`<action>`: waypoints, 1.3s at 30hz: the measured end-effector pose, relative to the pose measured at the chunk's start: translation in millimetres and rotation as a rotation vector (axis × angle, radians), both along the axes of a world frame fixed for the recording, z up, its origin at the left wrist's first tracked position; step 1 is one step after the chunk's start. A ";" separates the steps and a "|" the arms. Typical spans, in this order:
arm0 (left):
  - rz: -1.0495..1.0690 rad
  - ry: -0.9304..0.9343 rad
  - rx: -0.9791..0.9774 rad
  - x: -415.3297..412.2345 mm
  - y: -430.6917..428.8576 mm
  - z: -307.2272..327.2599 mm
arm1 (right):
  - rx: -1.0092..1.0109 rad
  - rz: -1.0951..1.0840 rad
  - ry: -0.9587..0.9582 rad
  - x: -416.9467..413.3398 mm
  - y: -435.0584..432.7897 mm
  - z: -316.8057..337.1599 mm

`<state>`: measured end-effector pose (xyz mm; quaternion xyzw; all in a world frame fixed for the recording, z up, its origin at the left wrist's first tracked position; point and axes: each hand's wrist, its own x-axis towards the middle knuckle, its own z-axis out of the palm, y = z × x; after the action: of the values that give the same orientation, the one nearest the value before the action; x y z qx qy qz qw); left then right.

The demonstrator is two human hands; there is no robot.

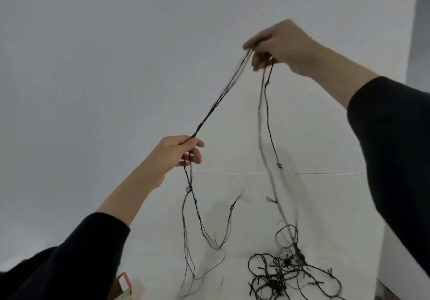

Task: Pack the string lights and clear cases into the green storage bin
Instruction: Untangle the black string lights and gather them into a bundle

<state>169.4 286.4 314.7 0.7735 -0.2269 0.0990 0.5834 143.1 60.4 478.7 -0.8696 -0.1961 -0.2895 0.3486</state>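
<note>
Black string lights (299,255): I see R hand (282,46) pinching strands up high, L hand (173,157) gripping lower, taut btwn fingers, prob. to detangle; rest dangles below fingers, heaped.

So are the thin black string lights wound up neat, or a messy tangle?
Tangled: the black string lights heap loosely on the white table, strands hanging from the left hand and right hand.

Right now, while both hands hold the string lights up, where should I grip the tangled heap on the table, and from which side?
From above, at the dark knot where the string lights hanging from the right hand enter the tangled heap. The wires bunch together there, so one pinch may lift many loops; the outer loops lie spread flat.
</note>
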 end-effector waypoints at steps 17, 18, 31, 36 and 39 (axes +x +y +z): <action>-0.341 0.055 -0.091 -2.0 -23.1 -1.6 | 0.010 0.101 0.097 -5.6 35.2 -7.8; -0.343 0.027 -0.159 -4.3 -26.8 3.9 | 0.032 0.121 0.097 -7.1 37.2 -8.1; -0.439 -0.047 -0.115 -22.8 -68.8 -31.5 | 0.262 0.197 0.149 -14.7 45.4 -10.0; -0.373 0.080 -0.041 -5.7 -45.3 -78.4 | 0.471 0.043 0.082 -15.0 20.3 -11.8; -0.372 0.175 0.038 4.4 -28.4 -93.3 | 0.565 -0.043 0.049 -10.5 -2.0 -15.7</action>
<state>173.8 258.1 221.4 0.7347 -0.3163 -0.0824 0.5945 132.7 58.4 463.1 -0.7487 -0.0803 -0.3189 0.5757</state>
